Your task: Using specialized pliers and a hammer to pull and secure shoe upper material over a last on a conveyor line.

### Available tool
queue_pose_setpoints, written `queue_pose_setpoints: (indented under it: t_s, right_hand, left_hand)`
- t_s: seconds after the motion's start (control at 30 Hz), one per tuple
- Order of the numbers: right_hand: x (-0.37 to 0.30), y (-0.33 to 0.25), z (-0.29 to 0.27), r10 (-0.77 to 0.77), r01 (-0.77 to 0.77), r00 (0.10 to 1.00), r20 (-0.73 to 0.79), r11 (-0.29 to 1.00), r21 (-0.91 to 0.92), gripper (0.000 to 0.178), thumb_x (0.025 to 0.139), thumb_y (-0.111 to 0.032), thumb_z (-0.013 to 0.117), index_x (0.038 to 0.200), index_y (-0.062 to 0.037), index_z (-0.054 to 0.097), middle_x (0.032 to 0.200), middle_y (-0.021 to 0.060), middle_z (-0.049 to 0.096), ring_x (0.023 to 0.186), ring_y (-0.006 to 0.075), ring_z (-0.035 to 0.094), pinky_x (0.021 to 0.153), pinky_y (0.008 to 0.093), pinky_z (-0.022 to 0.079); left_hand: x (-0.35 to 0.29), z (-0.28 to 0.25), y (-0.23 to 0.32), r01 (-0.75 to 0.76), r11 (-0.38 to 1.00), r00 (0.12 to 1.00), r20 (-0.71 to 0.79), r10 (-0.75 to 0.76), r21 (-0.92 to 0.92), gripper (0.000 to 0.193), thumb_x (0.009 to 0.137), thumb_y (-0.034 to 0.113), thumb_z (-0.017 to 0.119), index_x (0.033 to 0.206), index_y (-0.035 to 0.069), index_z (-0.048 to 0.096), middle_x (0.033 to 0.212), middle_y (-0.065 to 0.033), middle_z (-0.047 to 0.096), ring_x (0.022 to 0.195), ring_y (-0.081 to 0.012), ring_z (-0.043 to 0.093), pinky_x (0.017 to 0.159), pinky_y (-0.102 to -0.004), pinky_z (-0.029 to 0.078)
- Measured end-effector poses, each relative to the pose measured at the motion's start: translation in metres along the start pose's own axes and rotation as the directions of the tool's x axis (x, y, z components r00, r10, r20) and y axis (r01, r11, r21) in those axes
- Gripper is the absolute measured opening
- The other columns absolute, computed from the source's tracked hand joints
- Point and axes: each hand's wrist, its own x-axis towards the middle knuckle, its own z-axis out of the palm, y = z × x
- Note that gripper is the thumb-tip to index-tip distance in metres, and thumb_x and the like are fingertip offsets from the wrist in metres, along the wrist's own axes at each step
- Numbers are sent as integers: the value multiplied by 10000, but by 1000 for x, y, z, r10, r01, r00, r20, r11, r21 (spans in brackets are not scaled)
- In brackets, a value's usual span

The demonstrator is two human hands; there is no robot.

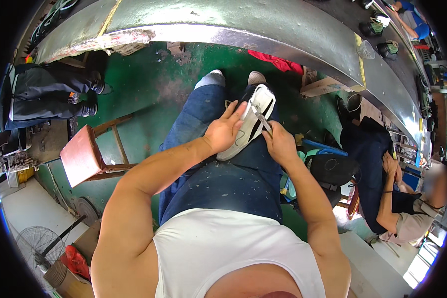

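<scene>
Nearest, at the bottom centre of the frame, is the person's white sleeveless top [228, 231], with the dark blue cloth of the lap [218, 191] above it. Across the thighs, just above the frame's centre, lies a shoe [237, 141], its pale sole turned up and its length slanting toward the upper right. The left hand [224, 131] is spread, fingers stretched along the shoe's left edge and touching it; whether its thumb pinches anything, I cannot tell. The right hand [281, 143] is curled closed around the handles of a metal plier-like tool [261, 117], whose head reaches over the sole; how far its jaws stand apart is too small to tell. Farther out are a wooden stool [79, 156] at left, a seated co-worker [402, 218] at lower right, and a metal-topped workbench [233, 14] arching across the top.
</scene>
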Motion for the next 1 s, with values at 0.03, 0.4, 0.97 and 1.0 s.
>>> queue_pose_setpoints:
  t_s: [0.03,0.4,0.97,1.0]
  right_hand:
    - [-4,2,0,46,-46,999,5,999,1,278,915,-176,649,1125,-24,546,965,212,665,867,420,660,755,497,533]
    - [39,0,-49,53,-52,999,4,975,217,284,977,-286,588,1108,-36,611,947,226,674,880,425,658,765,467,530]
    - [21,-8,-21,-38,21,982,183,995,95,363,1013,-364,492,1021,-21,609,914,218,681,843,433,653,731,523,503]
    - [21,-10,-15,4,3,949,317,1000,-22,372,1012,-367,493,1018,-14,610,921,229,678,854,441,648,748,536,495]
  left_hand:
    - [5,-7,7,46,998,987,150,-53,48,513,1044,207,437,1535,101,334,1512,-282,390,1233,-459,555,1060,-447,469]
    - [37,-37,41,122,938,830,485,-275,324,638,1021,450,471,1589,330,207,1528,-342,312,1098,-477,640,945,-465,541]
    - [-20,-10,11,556,777,831,224,-509,-295,697,955,324,628,1491,-34,362,1323,-313,580,1260,-398,563,1083,-385,413]
    - [-19,-15,13,533,817,839,261,-477,-220,772,917,314,670,1512,-28,315,1311,-317,585,1252,-398,568,1080,-384,418]
